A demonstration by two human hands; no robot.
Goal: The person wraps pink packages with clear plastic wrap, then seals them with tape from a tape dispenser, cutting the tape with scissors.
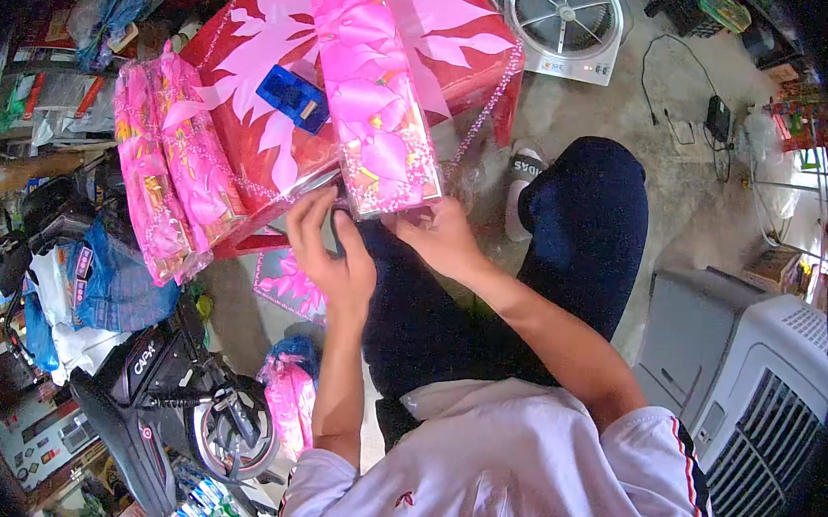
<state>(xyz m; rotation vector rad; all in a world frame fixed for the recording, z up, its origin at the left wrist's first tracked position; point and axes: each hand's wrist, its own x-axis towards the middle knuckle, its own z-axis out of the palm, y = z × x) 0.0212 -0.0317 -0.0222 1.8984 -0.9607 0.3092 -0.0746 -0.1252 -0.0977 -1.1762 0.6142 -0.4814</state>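
A long pink package (371,111) in clear, patterned wrap lies across a table with a red and pink cover (245,64), its near end at the table's edge. My left hand (335,258) is at the left of that end, fingers apart and curved, with the fingertips near the wrap. My right hand (442,239) is at the right corner of the same end, fingers bent; the fingertips are partly hidden under the package. A blue object (294,98) lies on the cover left of the package. Two similar pink packages (166,160) rest side by side at the table's left edge.
A box fan (565,24) stands beyond the table on the right. A black adapter (718,118) with cables lies on the floor. At the lower right is a grey air cooler (751,378). A small motorbike (165,385) and a pink bag (289,394) are at the lower left.
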